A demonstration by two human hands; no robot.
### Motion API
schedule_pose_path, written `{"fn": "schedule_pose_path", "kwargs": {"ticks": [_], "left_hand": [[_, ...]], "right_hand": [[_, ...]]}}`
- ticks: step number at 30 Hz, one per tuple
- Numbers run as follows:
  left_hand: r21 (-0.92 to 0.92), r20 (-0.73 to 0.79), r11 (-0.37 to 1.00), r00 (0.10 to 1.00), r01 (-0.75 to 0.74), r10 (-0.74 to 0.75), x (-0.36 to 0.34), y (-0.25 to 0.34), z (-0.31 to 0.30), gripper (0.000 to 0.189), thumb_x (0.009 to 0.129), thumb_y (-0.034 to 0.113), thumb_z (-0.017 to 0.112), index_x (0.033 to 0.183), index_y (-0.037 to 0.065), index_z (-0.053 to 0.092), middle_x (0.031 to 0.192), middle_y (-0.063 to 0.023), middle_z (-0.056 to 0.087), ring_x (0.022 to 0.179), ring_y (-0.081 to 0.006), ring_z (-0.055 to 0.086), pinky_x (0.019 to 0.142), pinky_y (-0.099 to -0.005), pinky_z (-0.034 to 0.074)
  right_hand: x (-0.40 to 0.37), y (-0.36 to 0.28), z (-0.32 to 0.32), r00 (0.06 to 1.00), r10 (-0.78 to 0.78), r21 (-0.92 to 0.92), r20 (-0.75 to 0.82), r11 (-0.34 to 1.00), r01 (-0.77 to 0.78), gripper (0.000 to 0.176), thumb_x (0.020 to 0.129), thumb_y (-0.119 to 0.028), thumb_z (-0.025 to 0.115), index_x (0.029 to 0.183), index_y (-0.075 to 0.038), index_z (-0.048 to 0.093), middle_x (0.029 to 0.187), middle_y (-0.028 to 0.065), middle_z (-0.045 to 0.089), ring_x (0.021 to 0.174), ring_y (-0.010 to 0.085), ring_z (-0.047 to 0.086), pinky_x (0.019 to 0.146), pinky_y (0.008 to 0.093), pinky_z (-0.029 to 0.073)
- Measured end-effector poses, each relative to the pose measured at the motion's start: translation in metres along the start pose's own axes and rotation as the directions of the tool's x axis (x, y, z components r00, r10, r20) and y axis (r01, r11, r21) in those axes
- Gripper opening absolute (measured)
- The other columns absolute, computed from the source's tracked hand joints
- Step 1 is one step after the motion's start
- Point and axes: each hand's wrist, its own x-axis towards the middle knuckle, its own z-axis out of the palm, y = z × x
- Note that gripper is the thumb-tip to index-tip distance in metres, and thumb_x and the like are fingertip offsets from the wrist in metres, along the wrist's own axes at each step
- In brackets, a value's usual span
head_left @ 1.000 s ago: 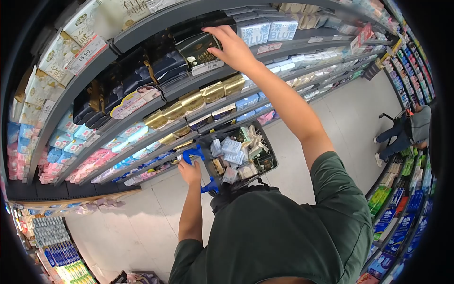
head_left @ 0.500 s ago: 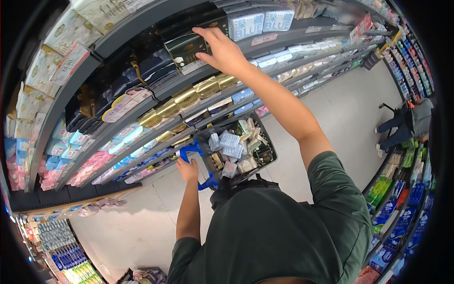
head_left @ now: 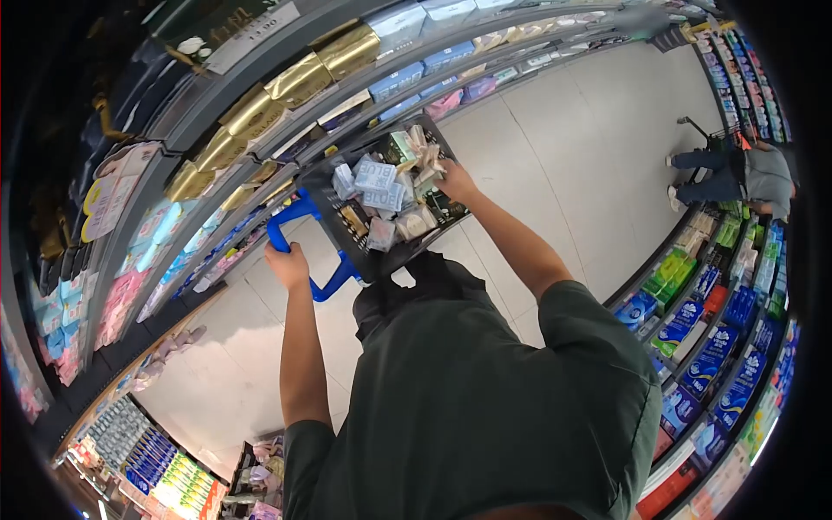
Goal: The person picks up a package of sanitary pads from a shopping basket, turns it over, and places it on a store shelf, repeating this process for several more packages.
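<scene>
My left hand (head_left: 287, 264) is wrapped round the blue handle (head_left: 276, 232) of a dark shopping basket cart (head_left: 316, 192). At the basket's right side, my right hand (head_left: 457, 185) reaches over the rim, its fingers closed at a pale tissue pack (head_left: 426, 180); the fingertips are partly hidden among the packs. Beside it lie several cream and green packs, and a dark pack (head_left: 444, 208) sits under my wrist. Light-blue packs marked BLUE (head_left: 376, 173) fill the middle of the basket, with a white pack (head_left: 416, 223) toward my body.
Tiered shelves run along the left and top, with gold packs (head_left: 299, 76) and a price tag (head_left: 253, 37) near the basket. Blue packs (head_left: 711, 351) line the right-hand shelf. A person (head_left: 767, 178) stands by a cart farther up the aisle. Tiled floor (head_left: 555, 147) lies between.
My right hand has come down from the dark packs on the upper shelf into the basket. The view has shifted along the shelf. My left hand stays on the blue handle.
</scene>
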Motion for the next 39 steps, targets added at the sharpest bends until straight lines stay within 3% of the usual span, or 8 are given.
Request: {"fn": "schedule_pose_path", "kwargs": {"ticks": [3,9,17,24,28,34,36,39], "left_hand": [[-0.003,0.024,1.000,0.999,0.021,-0.021,0.001,-0.002,-0.004,0.047,0.075,0.010,0.065,0.117,-0.005,0.050,0.106,-0.0233,0.056,0.098,-0.0391,0.055,0.087,-0.0458,0.043],[0.025,0.002,0.998,0.998,0.064,-0.064,-0.004,0.007,-0.006,0.041,0.075,0.010,0.065,0.112,-0.004,0.051,0.097,-0.0192,0.058,0.087,-0.0342,0.057,0.081,-0.0424,0.045],[0.112,0.004,0.991,0.997,0.074,-0.075,-0.011,0.008,-0.008,0.042,0.075,0.013,0.066,0.111,-0.002,0.052,0.101,-0.0199,0.059,0.094,-0.0367,0.059,0.083,-0.0442,0.046],[0.048,-0.018,0.996,0.997,0.079,-0.078,-0.012,0.006,-0.005,0.043,0.076,0.015,0.064,0.114,0.001,0.052,0.107,-0.0206,0.057,0.098,-0.0401,0.058,0.086,-0.0459,0.046],[0.043,-0.014,0.995,0.996,0.092,-0.092,-0.012,0.009,-0.006,0.042,0.076,0.015,0.063,0.114,0.002,0.051,0.110,-0.0203,0.057,0.097,-0.0411,0.058,0.084,-0.0475,0.047],[0.051,0.023,0.993,0.994,0.108,-0.110,-0.011,0.010,-0.005,0.041,0.076,0.015,0.063,0.113,0.001,0.051,0.108,-0.0214,0.056,0.098,-0.0422,0.057,0.084,-0.0487,0.046],[0.050,-0.023,0.998,0.999,0.046,-0.045,-0.011,0.006,-0.003,0.041,0.075,0.015,0.064,0.111,0.001,0.051,0.107,-0.0220,0.056,0.098,-0.0423,0.056,0.085,-0.0489,0.045],[0.073,0.020,0.993,0.995,0.096,-0.098,-0.004,0.001,0.001,0.041,0.075,0.016,0.064,0.110,0.000,0.051,0.106,-0.0222,0.056,0.098,-0.0424,0.055,0.085,-0.0490,0.045]], "right_hand": [[-0.015,0.036,0.021,0.946,0.283,-0.166,0.160,0.952,-0.257,0.069,0.076,-0.024,0.072,0.136,-0.008,0.041,0.134,0.0178,0.048,0.119,0.0374,0.051,0.097,0.0436,0.045],[-0.011,0.072,0.062,0.929,0.277,-0.489,0.247,0.863,-0.127,0.070,0.078,-0.017,0.065,0.141,-0.012,0.034,0.148,0.0101,0.032,0.135,0.0312,0.034,0.105,0.0457,0.040],[-0.004,0.089,0.085,0.947,0.257,-0.482,0.192,0.865,-0.137,0.029,0.097,-0.022,0.037,0.113,-0.008,0.056,0.123,0.0135,0.051,0.114,0.0339,0.050,0.095,0.0465,0.044],[-0.020,0.079,0.073,0.989,0.131,-0.588,0.072,0.806,-0.064,0.022,0.093,-0.017,0.046,0.108,-0.011,0.061,0.123,0.0088,0.050,0.118,0.0282,0.048,0.091,0.0429,0.046],[-0.028,0.066,0.050,0.950,0.217,-0.586,0.225,0.809,-0.046,0.048,0.080,-0.026,0.067,0.121,-0.008,0.049,0.127,0.0130,0.051,0.119,0.0316,0.051,0.092,0.0446,0.047],[0.005,0.015,0.001,0.981,0.160,0.083,0.105,0.982,-0.169,0.082,0.072,-0.042,0.077,0.130,0.004,0.040,0.119,0.0203,0.059,0.105,0.0335,0.062,0.084,0.0435,0.053],[-0.004,-0.067,-0.059,0.920,0.247,0.789,0.303,0.476,-0.388,0.076,0.080,-0.037,0.074,0.134,0.005,0.040,0.118,0.0162,0.058,0.093,0.0254,0.065,0.077,0.0366,0.056],[0.008,-0.119,-0.115,0.964,0.028,0.938,0.266,0.224,-0.265,0.054,0.087,-0.030,0.068,0.127,0.001,0.050,0.112,0.0099,0.061,0.088,0.0189,0.064,0.069,0.0309,0.057]]}}
